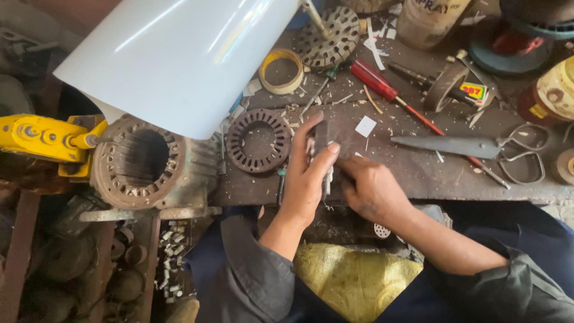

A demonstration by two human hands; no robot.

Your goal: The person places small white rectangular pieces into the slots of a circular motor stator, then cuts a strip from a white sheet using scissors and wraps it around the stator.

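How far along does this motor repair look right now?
Done, it seems: white scraps lie cut on the bench near the big scissors. In hand: the left hand and right hand press a small dark block with white strips between them. Left: the stator housing shows bare slots with no wire, and the big white sheet is mostly uncut.

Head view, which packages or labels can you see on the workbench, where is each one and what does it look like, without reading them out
Small box: upper right of the bench, beside a dark roller; flat, yellow, red and green.
Plastic jar: top edge, right of centre; round, pale, with dark print.
Tin: far right edge; round, cream label with red and yellow marks.
White paper square: mid-bench, above the right hand; blank.
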